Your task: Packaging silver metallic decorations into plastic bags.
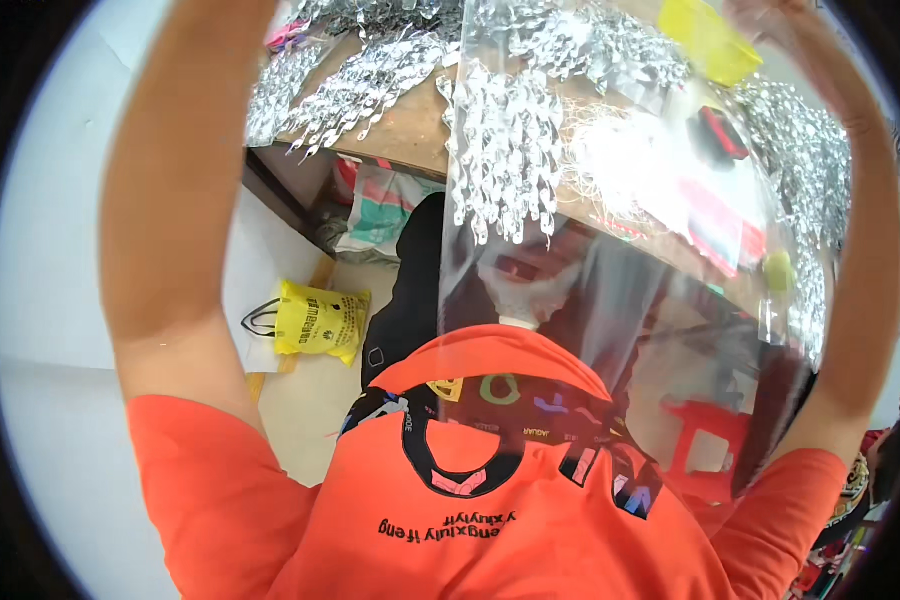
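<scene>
Both my arms are raised toward the top of the head view. My left forearm [175, 170] runs off the upper edge, so my left hand is out of sight. My right hand [785, 25] shows blurred and cut off at the upper right, and its grip is unclear. Between my arms hangs a large clear plastic sheet or bag [610, 300], in front of my orange shirt and the table. My right hand is close to its upper right side, beside a yellow piece [712, 40]. Behind the plastic lie shiny silver twisted strips [505, 150].
The wooden table [405, 125] carries more silver strips, a tangle of pale thread [605, 150] and a red-and-black object [722, 133]. Beneath it are a white-and-green bag [375, 215] and a yellow bag [320, 320]. A red stool [705, 440] stands to the right.
</scene>
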Tool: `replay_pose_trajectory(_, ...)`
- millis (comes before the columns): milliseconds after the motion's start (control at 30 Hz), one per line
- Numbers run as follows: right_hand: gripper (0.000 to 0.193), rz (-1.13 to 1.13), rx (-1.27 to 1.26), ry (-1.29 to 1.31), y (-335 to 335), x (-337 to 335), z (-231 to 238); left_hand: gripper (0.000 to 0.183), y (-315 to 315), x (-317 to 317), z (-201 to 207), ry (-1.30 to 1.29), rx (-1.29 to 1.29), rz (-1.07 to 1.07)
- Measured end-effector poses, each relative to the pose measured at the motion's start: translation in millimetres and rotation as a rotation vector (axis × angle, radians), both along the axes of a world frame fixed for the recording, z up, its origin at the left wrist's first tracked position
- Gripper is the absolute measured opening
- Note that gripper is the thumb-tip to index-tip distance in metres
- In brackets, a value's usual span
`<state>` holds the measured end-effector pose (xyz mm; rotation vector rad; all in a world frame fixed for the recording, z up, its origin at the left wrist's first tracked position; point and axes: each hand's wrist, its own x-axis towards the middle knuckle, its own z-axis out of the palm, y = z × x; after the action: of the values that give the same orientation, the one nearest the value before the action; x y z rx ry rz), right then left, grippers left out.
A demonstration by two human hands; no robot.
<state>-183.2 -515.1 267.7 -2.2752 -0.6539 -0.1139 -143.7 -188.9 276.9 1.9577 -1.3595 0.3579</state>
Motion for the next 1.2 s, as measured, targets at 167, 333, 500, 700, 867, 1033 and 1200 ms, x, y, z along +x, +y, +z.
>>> replay_pose_trajectory(167, 0.007, 0.115, 0.028, 0.543, 11.3, -15.1, -138.6, 0.014, 8.8, -30.7, -160.4, 0.752, 0.191, -0.032)
replay_pose_trajectory(333, 0.008, 0.229, 0.175, 0.924, 23.0, -47.0, -235.0, 0.018, 22.4, -87.8, -271.7, 0.850, 0.251, -0.058)
replay_pose_trajectory(500, 0.005, 0.282, 0.053, 0.837, 25.1, -49.3, -268.7, 0.018, 34.9, -97.0, -329.3, 0.288, 0.436, 0.101)
replay_pose_trajectory(700, 0.005, 0.230, 0.085, 0.790, 26.1, -47.8, -271.7, 0.010, 35.6, -92.0, -305.4, 0.554, 0.460, 0.152)
replay_pose_trajectory(867, 0.009, 0.146, -0.035, 0.482, 30.8, -42.7, -261.8, 0.010, 46.2, -88.5, -292.2, 0.360, 0.286, 0.164)
replay_pose_trajectory(1033, 0.007, 0.127, 0.022, 0.674, 34.0, -35.5, -255.7, 0.010, 44.1, -77.8, -285.4, 0.586, 0.357, 0.111)
replay_pose_trajectory(1200, 0.007, 0.131, 0.134, 0.759, 34.4, -32.3, -258.3, 0.013, 53.7, -62.5, -298.9, 0.656, 0.311, 0.034)
